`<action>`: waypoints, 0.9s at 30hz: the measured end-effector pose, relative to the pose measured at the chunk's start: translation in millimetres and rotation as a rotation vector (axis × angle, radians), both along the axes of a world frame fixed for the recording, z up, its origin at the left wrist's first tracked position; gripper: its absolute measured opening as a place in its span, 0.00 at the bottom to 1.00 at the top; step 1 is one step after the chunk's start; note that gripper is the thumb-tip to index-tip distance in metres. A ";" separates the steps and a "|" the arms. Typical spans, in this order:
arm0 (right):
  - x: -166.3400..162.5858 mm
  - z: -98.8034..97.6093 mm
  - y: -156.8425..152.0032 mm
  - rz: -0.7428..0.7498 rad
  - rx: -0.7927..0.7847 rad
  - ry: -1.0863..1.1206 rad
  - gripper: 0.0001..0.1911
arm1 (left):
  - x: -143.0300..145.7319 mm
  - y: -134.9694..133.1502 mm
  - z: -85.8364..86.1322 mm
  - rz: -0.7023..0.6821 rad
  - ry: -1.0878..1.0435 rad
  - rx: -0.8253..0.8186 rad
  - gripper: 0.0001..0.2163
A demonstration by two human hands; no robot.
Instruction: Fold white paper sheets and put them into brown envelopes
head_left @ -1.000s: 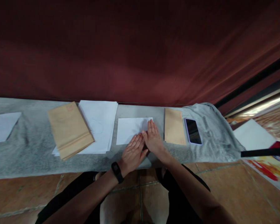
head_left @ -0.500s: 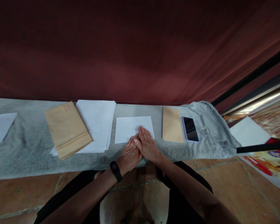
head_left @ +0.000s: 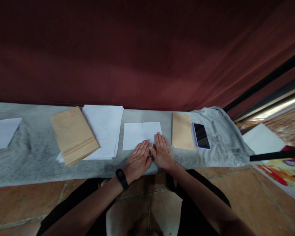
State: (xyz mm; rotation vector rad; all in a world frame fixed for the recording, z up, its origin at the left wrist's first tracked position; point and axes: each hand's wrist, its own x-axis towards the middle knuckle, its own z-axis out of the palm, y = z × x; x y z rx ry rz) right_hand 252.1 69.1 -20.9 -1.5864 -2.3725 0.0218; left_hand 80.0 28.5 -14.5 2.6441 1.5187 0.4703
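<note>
Resting flat in the head view, the left hand (head_left: 137, 160) and right hand (head_left: 163, 153) overlap the near side of the white paper (head_left: 132, 134), fingers close together. It lies between front and back edges of the grey cloth (head_left: 39, 167). Folding seems partly done; what remains, one cannot tell.

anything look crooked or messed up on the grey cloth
Slightly: the middle white paper has a small step in its top edge, and the left brown envelopes lie askew, partly over white sheets. Nothing looks spilled.
</note>
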 end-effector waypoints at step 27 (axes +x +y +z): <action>10.5 4.5 0.8 -0.076 0.033 0.065 0.37 | -36.2 19.6 -2.8 0.373 -0.078 0.082 0.33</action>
